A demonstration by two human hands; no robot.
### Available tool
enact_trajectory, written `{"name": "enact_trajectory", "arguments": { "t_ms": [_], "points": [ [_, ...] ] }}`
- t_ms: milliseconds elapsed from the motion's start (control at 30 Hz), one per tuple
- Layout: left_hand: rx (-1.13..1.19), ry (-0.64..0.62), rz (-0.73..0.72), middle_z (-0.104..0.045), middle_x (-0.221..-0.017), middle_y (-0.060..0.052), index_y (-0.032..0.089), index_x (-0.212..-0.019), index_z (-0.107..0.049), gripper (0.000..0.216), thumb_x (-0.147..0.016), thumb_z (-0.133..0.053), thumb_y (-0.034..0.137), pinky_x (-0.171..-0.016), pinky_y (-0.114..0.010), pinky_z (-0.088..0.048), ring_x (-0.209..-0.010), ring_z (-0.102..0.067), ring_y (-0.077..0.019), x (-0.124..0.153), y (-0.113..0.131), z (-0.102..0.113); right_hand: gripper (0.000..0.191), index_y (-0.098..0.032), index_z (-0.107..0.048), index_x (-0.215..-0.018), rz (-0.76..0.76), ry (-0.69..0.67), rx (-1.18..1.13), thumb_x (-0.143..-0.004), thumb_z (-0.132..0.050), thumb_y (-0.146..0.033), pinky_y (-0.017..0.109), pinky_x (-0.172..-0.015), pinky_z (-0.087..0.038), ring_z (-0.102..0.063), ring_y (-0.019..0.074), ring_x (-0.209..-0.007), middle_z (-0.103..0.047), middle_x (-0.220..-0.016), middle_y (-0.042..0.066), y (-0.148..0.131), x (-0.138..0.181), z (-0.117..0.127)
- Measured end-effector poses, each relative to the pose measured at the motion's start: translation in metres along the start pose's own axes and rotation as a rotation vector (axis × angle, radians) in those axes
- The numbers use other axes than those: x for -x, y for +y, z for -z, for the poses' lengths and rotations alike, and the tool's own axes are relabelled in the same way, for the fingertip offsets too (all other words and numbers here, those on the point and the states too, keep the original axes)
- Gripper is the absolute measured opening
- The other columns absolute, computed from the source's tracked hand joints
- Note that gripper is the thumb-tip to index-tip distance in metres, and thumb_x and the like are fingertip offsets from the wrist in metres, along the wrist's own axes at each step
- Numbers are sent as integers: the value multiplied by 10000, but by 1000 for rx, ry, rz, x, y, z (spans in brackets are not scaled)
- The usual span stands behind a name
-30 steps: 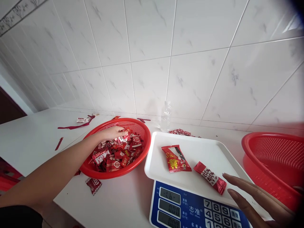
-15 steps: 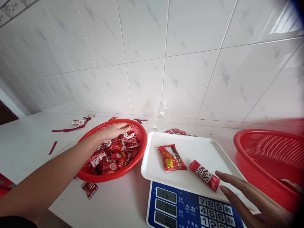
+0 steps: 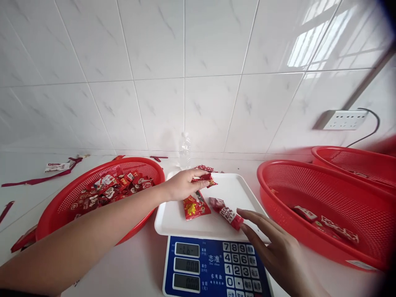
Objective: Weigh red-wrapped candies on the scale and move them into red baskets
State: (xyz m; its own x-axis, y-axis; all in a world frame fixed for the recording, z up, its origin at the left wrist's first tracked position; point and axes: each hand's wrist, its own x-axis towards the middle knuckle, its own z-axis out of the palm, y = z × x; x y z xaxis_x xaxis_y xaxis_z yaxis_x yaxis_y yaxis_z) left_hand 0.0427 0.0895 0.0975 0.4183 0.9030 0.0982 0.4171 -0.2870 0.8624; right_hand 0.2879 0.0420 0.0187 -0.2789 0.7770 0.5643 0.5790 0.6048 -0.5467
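Note:
My left hand (image 3: 185, 184) is closed on a small red candy packet (image 3: 208, 180) above the white tray (image 3: 167, 226) of a digital scale (image 3: 213, 266). Below it, a red packet with yellow lettering (image 3: 195, 206) lies on the tray. To its right rests a long red-and-white snack packet (image 3: 227, 212). My right hand (image 3: 275, 239) has its fingers apart at the near end of this long packet; whether they touch it I cannot tell. At the left, a red basket (image 3: 154, 167) holds many small red packets, partly hidden behind my left forearm.
On the right stands a red basket (image 3: 266, 181) with a few packets inside, another red basket (image 3: 328, 154) behind it. A clear plastic bottle (image 3: 185, 150) is behind the tray. Dark red ribbon (image 3: 46, 179) lies at left. A power socket (image 3: 346, 119) is on the tiled wall.
My left hand has come out of the left basket with a small packet and moved right, over the tray. The view has turned right. My right hand stays beside the long packet.

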Motion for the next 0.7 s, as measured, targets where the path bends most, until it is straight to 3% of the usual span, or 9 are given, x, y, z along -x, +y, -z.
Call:
{"name": "enact_trajectory", "arguments": {
  "t_ms": [133,200,300,367,433,533,700],
  "points": [
    [-245,123,-181,-603,-1139,-55,216,-1066,-639,204,-895,-540,264,-989,-344,-426,-1087,-563,-177,-1,-5,-10,252,-251,-661,-1056,46,17,28,-906,-486,-355,283,-692,-598,-692,198,-881,-720,-1005,57,-4,-2,2],
    [-305,100,-207,-575,-1179,-62,236,-1090,-632,222,-910,-510,284,-1000,-354,-419,-1111,-552,-182,7,-5,-12,249,-252,-654,-1072,72,24,36,-909,-483,-332,272,-676,-597,-692,192,-880,-721,-1003,53,-5,-2,2],
    [-418,-112,-46,-385,-1444,-69,311,-1285,-518,455,-854,-581,442,-1067,-442,-347,-1302,-402,-269,23,-1,-11,251,-252,-643,-1096,93,36,51,-913,-480,-307,269,-685,-597,-692,184,-877,-720,-1000,49,-6,-1,2],
    [-485,-279,111,-116,-1574,-60,358,-1445,-276,818,-750,-632,600,-1103,-522,-261,-1411,-174,-346,33,-1,-9,254,-249,-641,-1105,102,35,71,-916,-480,-301,289,-725,-596,-688,186,-887,-717,-1008,52,-5,-1,1],
    [-531,-366,204,59,-1584,-50,352,-1492,-56,1005,-710,-571,718,-1124,-566,-164,-1429,28,-360,38,-4,-10,249,-245,-649,-1093,130,22,99,-917,-480,-292,312,-760,-592,-681,191,-915,-713,-1027,57,-5,-2,0],
    [-584,-361,207,65,-1580,-65,284,-1501,17,985,-762,-420,767,-1145,-552,-50,-1421,130,-315,37,-13,-15,243,-236,-671,-1055,195,-25,152,-918,-475,-277,352,-783,-591,-669,211,-963,-710,-1051,64,-4,-3,-2],
    [-642,-358,168,40,-1576,-97,238,-1505,-17,994,-765,-416,767,-1149,-533,-13,-1427,105,-300,23,-30,-24,279,-207,-664,-1117,241,-157,247,-894,-521,-294,442,-841,-571,-650,258,-1026,-691,-1122,87,-3,-3,-4]
  ]
}}
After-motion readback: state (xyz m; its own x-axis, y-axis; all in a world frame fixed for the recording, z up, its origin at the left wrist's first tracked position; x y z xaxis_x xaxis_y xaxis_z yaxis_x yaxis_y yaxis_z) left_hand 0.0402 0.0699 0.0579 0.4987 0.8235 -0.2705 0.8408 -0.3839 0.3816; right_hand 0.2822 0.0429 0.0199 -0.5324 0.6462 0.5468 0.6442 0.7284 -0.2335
